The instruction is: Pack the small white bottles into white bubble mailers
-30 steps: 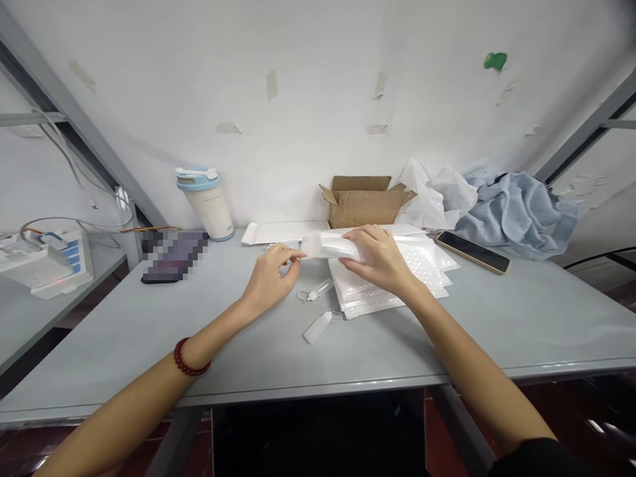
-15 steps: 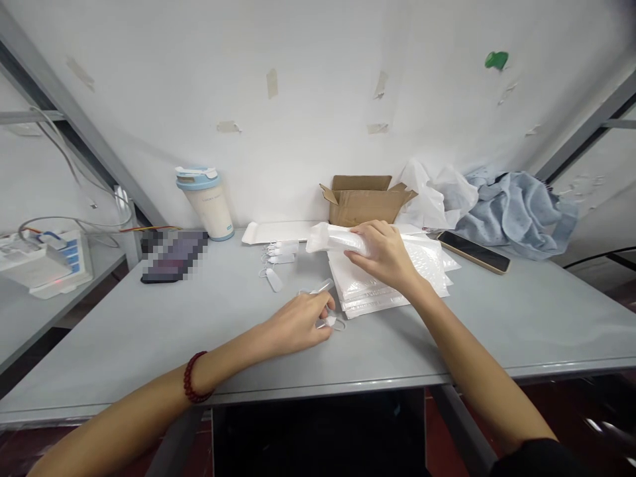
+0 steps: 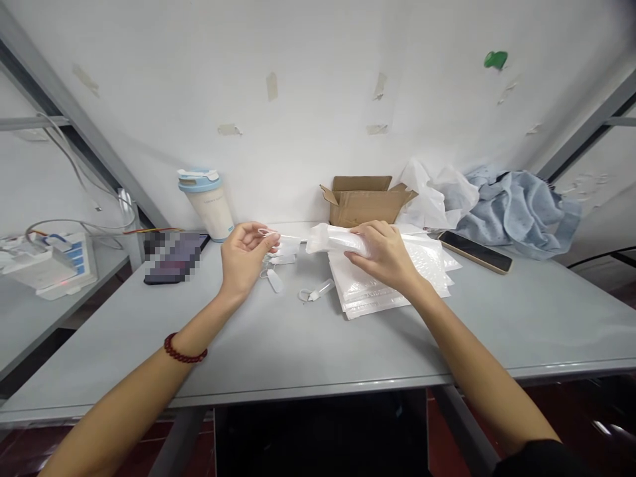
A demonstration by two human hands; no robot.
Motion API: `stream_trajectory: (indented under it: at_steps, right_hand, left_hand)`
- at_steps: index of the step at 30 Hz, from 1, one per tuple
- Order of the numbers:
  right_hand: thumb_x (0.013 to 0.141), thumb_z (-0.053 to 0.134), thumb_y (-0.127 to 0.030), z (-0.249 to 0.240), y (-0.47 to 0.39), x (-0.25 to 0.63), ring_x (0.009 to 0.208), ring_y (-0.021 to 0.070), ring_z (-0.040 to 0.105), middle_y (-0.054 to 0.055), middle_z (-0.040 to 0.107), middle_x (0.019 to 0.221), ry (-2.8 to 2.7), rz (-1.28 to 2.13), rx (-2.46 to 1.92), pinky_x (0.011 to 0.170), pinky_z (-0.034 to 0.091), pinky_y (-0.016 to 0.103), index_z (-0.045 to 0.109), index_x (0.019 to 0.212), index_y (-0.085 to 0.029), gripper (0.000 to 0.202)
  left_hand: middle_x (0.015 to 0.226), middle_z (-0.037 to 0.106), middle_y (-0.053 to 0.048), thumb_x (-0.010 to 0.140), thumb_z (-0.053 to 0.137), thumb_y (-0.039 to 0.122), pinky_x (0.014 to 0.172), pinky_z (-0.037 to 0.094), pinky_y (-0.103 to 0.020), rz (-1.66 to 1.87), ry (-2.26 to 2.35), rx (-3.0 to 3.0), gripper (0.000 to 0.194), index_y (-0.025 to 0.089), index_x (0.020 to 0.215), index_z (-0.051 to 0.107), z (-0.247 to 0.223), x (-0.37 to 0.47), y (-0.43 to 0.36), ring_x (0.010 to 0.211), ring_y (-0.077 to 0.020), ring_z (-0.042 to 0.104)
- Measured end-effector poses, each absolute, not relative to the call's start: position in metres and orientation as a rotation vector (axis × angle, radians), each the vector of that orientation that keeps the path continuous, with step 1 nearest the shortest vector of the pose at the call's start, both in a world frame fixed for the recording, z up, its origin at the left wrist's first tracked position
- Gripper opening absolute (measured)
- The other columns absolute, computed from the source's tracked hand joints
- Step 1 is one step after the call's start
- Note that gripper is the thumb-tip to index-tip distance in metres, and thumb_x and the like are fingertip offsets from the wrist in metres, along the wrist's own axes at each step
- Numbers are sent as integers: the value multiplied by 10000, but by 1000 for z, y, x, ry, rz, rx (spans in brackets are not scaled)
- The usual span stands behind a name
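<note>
My left hand (image 3: 248,250) is closed in a pinch on a small translucent plastic piece with a loop (image 3: 288,237); its far end points at the mouth of a white bubble mailer. That mailer (image 3: 330,238) is in my right hand (image 3: 385,248), whose fingers wrap round it and bow its mouth open towards the left. Beneath it lies a stack of flat white bubble mailers (image 3: 362,291). A clear tube with a looped white end (image 3: 320,290) rests left of the stack. Several more looped pieces (image 3: 284,257) lie below my left fingers, and a single white one (image 3: 274,281) lies nearer me.
At the back stand an open cardboard box (image 3: 368,207) and a tumbler (image 3: 211,205). A white plastic bag (image 3: 432,195), a blue cloth (image 3: 521,212) and a phone (image 3: 474,252) are on the right. A dark, partly blurred-out device (image 3: 173,262) lies left.
My left hand has risen from the table beside the mailer stack to the held mailer's mouth, bringing a looped piece. The clear tube it covered now shows. My right hand stays put.
</note>
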State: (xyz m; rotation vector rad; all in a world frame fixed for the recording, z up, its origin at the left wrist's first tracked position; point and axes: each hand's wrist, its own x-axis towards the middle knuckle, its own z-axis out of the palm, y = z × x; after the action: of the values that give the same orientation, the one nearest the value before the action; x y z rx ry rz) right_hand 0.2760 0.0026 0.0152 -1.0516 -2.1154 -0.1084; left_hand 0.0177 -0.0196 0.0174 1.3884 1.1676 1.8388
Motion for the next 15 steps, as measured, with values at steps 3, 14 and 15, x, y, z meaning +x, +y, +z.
stream_trajectory:
  at_steps: [3,14,15]
  right_hand:
    - [804,627,-356,15,2,275,963,258,560,69,638,1026,-2118,-110,-1041,841,409,421,596,1052,-225,283]
    - [808,632,-340,12,-10,262,982,258,562,82,631,1037,-2179,-128,-952,836,399,413,575,1034,-219,262]
    - [813,627,-341,12,-11,261,982,257,562,81,631,1037,-2179,-121,-949,837,400,413,573,1035,-223,257]
  left_hand:
    - [732,688,-4,622,808,240,631,549,-267,1784,1127,1328,319,163,777,539,12,20,-17,637,-123,648]
    - [808,672,-32,629,801,298,616,467,-261,1644,1272,1493,171,180,618,678,-3,41,-31,716,-136,583]
    - [785,650,-21,621,806,302,600,451,-258,1648,1307,1537,151,195,613,699,-3,40,-31,704,-132,563]
